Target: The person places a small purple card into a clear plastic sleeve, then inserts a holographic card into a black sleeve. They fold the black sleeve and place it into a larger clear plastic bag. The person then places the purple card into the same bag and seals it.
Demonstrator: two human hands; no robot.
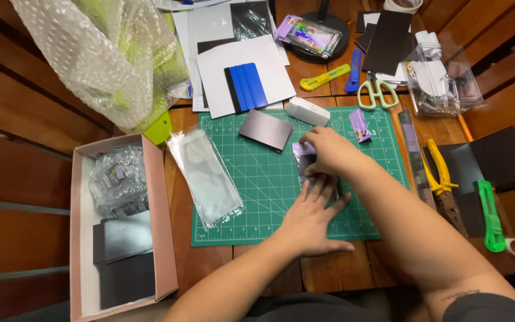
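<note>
My left hand (313,217) lies flat on the green cutting mat (257,179), fingers spread and pressing the lower end of a small clear sleeve (304,156) with a card in it. My right hand (328,152) crosses above it and pinches the sleeve's upper end. A dark grey rectangular sheet (265,129) lies on the mat just to the upper left. A small purple printed card (359,125) rests to the upper right. A stack of clear sleeves (205,176) overlaps the mat's left edge.
A pink box (163,226) at left holds dark sheets and wrapped packs. Bubble wrap (102,53) fills the upper left. A blue squeegee (245,87), green scissors (377,94), yellow cutter (324,77), clear plastic box (442,80), yellow pliers (439,170), green cutter (490,217) and metal ruler (413,152) lie around.
</note>
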